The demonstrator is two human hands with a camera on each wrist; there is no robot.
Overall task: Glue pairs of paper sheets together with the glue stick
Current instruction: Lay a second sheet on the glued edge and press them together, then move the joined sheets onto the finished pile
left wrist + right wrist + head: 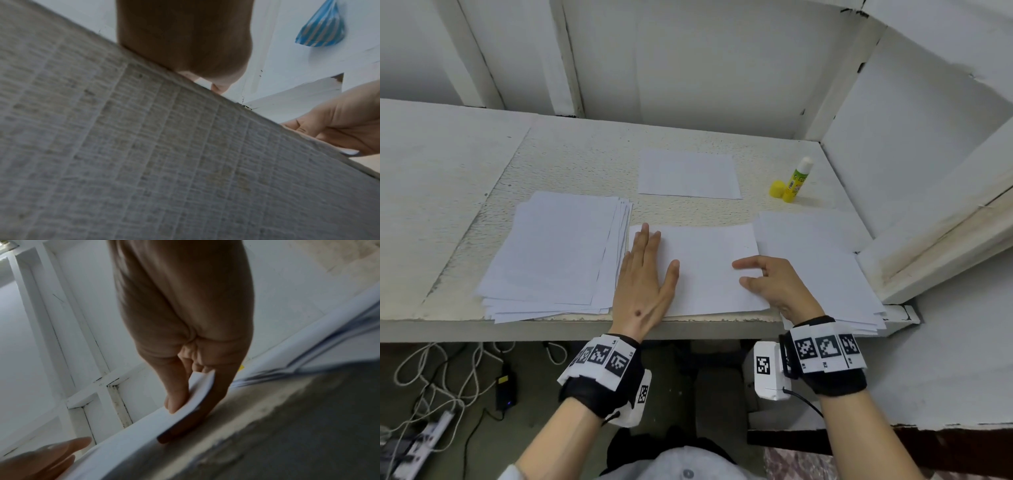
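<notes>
- The left hand (645,274) lies flat, fingers straight and together, pressing down the left edge of the middle sheet (705,267), which sits at the near edge of the table (448,171).
- The right hand (774,284) is at the sheet's near right corner. In the right wrist view its thumb (176,395) is on top of the paper and a finger is curled beneath, so it pinches that corner, which is lifted slightly off the table.
- The sheet's long axis runs left to right, spanning the gap between the two hands; one hand is at each short end.
- The glue stick (796,181) stands upright at the far right, uncapped, with its yellow cap (777,189) touching or just beside its base. It lies far and slightly right of the right hand, well apart from the left, so the right hand is plainly the nearer one to fetch it.
- A thick stack of paper (558,253) lies to the left, just beside the left hand. A second pile (825,260) lies to the right, partly under the right hand. A single sheet or glued pair (688,174) lies farther back, in the middle.
- Judgement: the pinched sheet is either being squared up or moved aside onto the right pile; whether glue is on it cannot be told.
</notes>
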